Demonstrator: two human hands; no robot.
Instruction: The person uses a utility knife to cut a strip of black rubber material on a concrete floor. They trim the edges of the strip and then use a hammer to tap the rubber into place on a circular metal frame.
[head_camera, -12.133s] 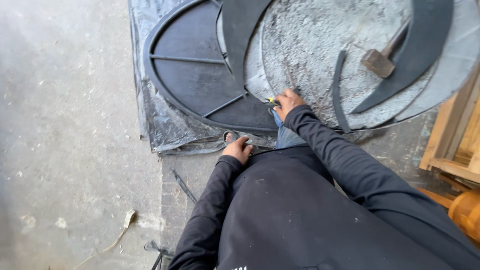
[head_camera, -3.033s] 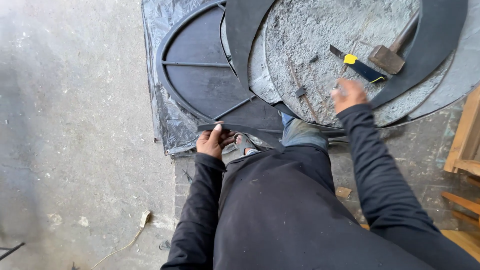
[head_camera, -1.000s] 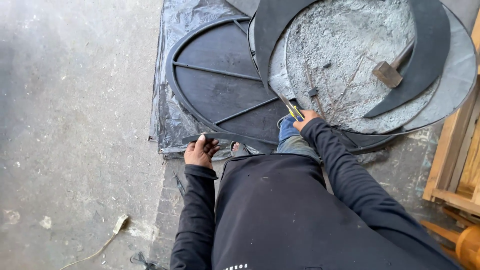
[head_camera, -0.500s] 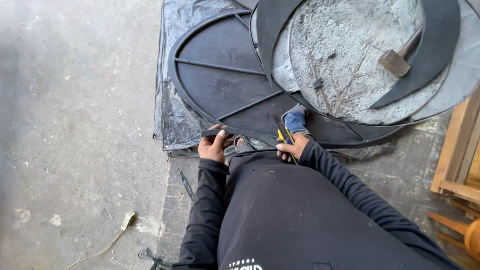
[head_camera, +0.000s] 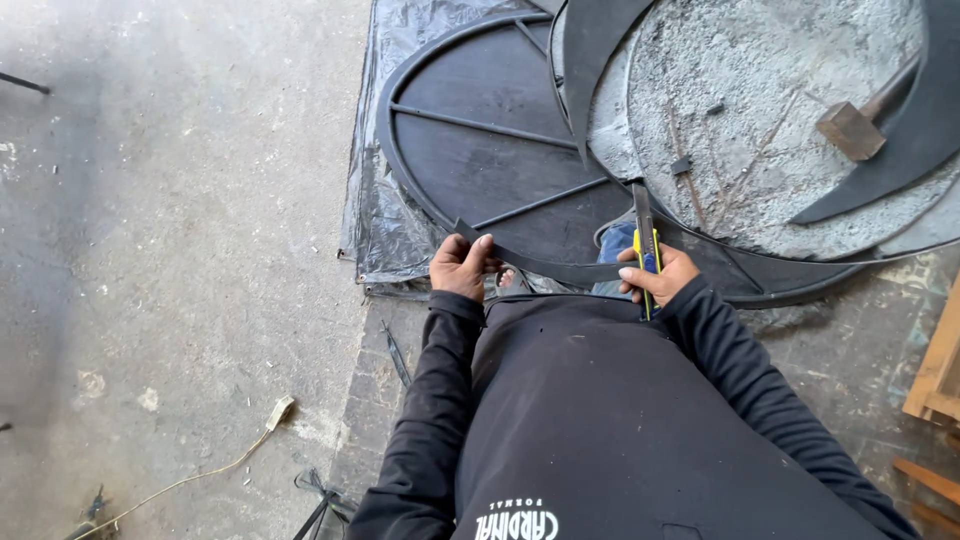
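A thin black strip (head_camera: 548, 266) stretches between my two hands just in front of my chest. My left hand (head_camera: 459, 264) pinches its left end. My right hand (head_camera: 658, 278) grips a yellow and blue utility knife (head_camera: 645, 252), whose blade end meets the strip's right end. Beyond my hands lies a round black frame with spokes (head_camera: 470, 150) on a black plastic sheet (head_camera: 392, 232). I wear a black long-sleeved top.
A grey, gritty round slab (head_camera: 760, 140) lies at the upper right with a hammer (head_camera: 852, 124) and curved black pieces (head_camera: 905, 150) on it. Wooden boards (head_camera: 936, 380) stand at the right edge. Concrete floor (head_camera: 170, 230) spreads left, with a cord (head_camera: 210, 470) near me.
My right hand came back from the slab holding the knife. Both hands have drawn close to my body and now hold the black strip between them.
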